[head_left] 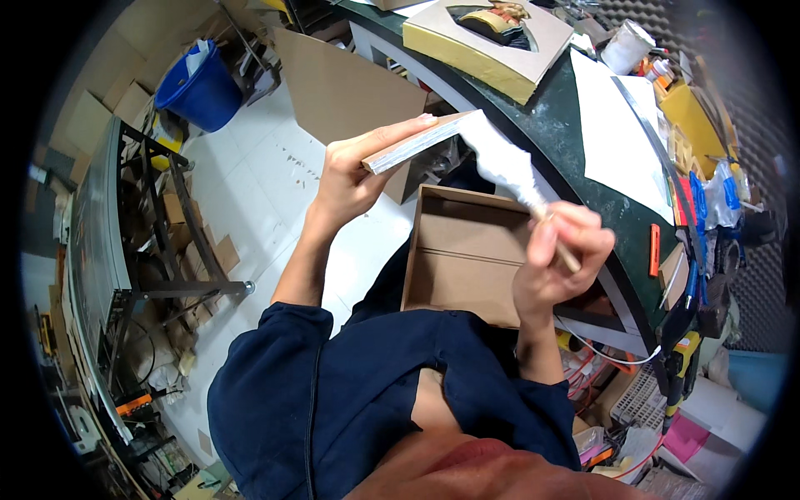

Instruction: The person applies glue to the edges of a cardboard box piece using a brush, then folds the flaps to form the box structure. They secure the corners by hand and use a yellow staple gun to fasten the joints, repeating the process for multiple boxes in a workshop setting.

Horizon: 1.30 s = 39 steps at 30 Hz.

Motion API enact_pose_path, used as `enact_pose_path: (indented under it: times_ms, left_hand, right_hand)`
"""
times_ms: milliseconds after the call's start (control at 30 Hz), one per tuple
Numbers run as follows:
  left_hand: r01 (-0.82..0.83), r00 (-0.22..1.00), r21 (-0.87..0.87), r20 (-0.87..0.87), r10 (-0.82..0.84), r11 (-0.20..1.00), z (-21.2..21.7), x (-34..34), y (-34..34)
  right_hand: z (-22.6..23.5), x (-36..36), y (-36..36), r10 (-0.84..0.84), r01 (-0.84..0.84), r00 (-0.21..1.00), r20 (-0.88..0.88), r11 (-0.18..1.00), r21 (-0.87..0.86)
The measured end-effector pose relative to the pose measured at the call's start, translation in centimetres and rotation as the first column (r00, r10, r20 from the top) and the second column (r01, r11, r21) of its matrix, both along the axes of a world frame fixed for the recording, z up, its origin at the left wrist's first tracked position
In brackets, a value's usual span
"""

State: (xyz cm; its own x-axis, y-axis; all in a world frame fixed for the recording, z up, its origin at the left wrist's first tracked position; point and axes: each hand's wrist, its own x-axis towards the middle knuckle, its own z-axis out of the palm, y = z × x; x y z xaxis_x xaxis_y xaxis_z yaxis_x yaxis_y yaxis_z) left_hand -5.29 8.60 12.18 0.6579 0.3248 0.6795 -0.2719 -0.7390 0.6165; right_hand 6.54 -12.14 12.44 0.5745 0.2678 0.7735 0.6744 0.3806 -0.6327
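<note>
My left hand (354, 167) is raised and closed around one end of a thin flat board (417, 148), tilted so that its pale, rough edge faces me. A brownish strip of its face shows along the top. In my right hand (568, 250) I pinch the wooden handle of a stick-like tool (504, 167) with a lumpy white end that tapers upward. I cannot make out whether the white part is bristles, a wrapping or a coating. Its tip meets or overlaps the board's far corner. Below both hands an open cardboard box (458, 293) rests by my lap.
A dark green worktop (608, 196) curves along the right, bearing a thick yellow-sided block (467, 60), white paper (612, 125), a white tin (627, 48) and an orange cutter (654, 250). On the left stand a metal-framed table (100, 225) and a blue bucket (200, 90). A large brown sheet (342, 87) leans ahead.
</note>
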Motion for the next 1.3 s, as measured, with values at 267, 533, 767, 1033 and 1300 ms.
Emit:
enact_pose_path:
  times_ms: [267,533,767,1033,1300]
  left_hand:
    - [0.001,1.000,-0.014,0.020,-0.001,1.000,0.0,0.4,0.2]
    - [-0.094,0.990,-0.322,0.067,0.121,0.942,-2.5,-2.6,2.3]
    - [-0.150,0.981,-0.486,0.035,0.190,0.861,-3.7,-4.8,4.0]
    - [-0.129,0.985,-0.603,0.013,0.172,0.787,-3.7,-6.5,5.2]
    - [-0.132,0.989,-0.613,-0.133,0.063,0.779,-2.3,-5.1,7.0]
  right_hand:
    - [0.3,1.1,0.2,-0.036,0.038,0.997,0.071,0.999,-0.028]
    - [7.3,13.3,0.6,-0.306,0.305,0.951,-0.037,0.952,-0.011]
    - [13.5,36.1,4.3,-0.652,0.747,0.654,0.384,0.638,-0.187]
    - [11.5,49.7,9.2,-0.626,0.834,0.551,0.551,0.407,-0.372]
    - [11.8,48.6,8.6,-0.562,0.741,0.637,0.528,0.256,-0.621]
